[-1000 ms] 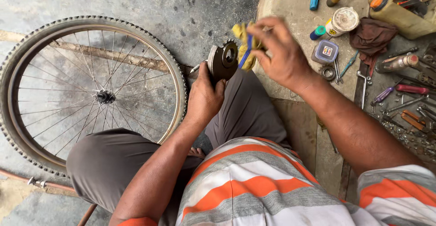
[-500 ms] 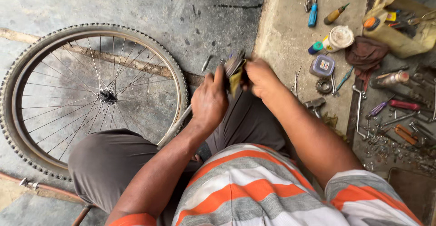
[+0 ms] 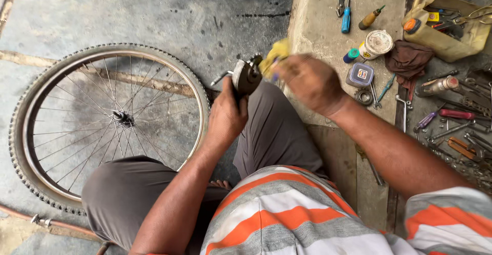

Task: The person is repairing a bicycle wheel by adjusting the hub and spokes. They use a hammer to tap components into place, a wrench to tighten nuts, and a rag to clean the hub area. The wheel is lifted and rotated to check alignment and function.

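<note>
Freewheel cog and yellow rag, above my knee

I see the dark round cog [image 3: 247,77] held upright, the blurred rag [image 3: 274,55] touching its right side.

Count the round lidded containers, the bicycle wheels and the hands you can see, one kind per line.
Bicycle wheels: 1, the spoked grey-tyred wheel lying flat on the floor.
Round lidded containers: 2, the white-lidded round tub and the small teal-capped pot.
Hands: 2, the left hand gripping a round dark metal part, the right hand holding a yellow cloth.
Total: 5.

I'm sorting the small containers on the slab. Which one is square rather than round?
The small clear square box with a blue lid; the white tub and teal-capped bottle beside it are round.
</note>
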